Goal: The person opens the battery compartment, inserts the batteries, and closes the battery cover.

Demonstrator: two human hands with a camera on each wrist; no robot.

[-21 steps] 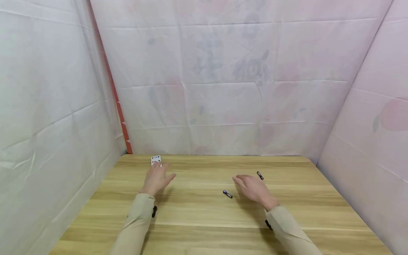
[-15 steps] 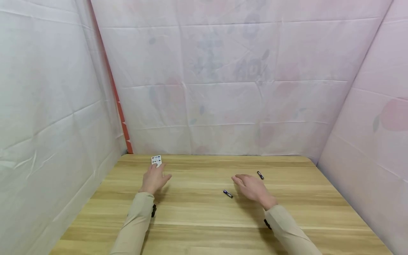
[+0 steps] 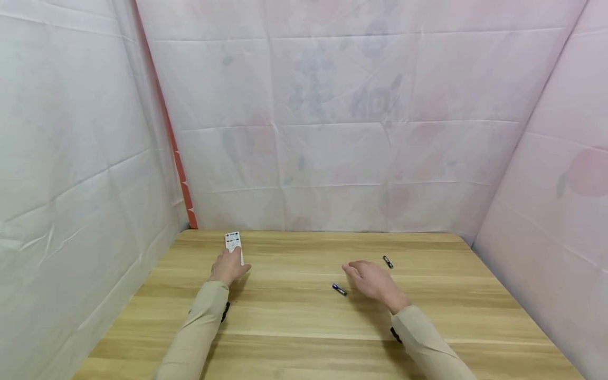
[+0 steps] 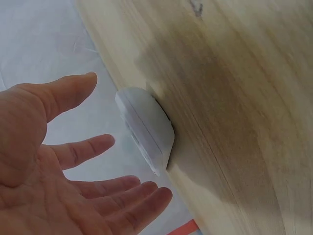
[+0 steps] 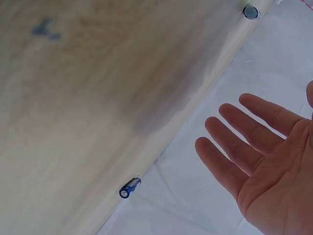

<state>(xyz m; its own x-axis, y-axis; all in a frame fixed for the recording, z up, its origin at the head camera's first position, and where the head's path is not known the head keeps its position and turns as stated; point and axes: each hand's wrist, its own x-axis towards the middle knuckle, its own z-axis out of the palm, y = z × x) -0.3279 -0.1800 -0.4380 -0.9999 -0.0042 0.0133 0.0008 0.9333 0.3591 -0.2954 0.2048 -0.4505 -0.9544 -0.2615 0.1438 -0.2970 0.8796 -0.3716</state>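
Observation:
A white remote control [image 3: 233,240] with small dark buttons lies near the table's far left edge; its near end is partly hidden by my left hand [image 3: 228,265]. In the left wrist view, that hand's fingers [image 4: 93,149] are spread, apart from the remote's side [image 4: 146,127]. My right hand [image 3: 375,281] hovers over the table between two small batteries, holding nothing. One dark battery [image 3: 339,289] lies to its left, and the other battery [image 3: 388,262] lies beyond it to the right. The right wrist view shows straight fingers [image 5: 234,142] and a blue battery [image 5: 129,188] apart from them.
The wood-grain table [image 3: 294,327] is bounded by a hanging white printed sheet [image 3: 328,158] behind it. Similar sheets hang at the left and right sides. A red strip [image 3: 182,184] runs down the back left corner.
My left hand has drawn back and slightly left, uncovering more of the remote control. The right hand has shifted a little to the left. Both batteries stay where they were.

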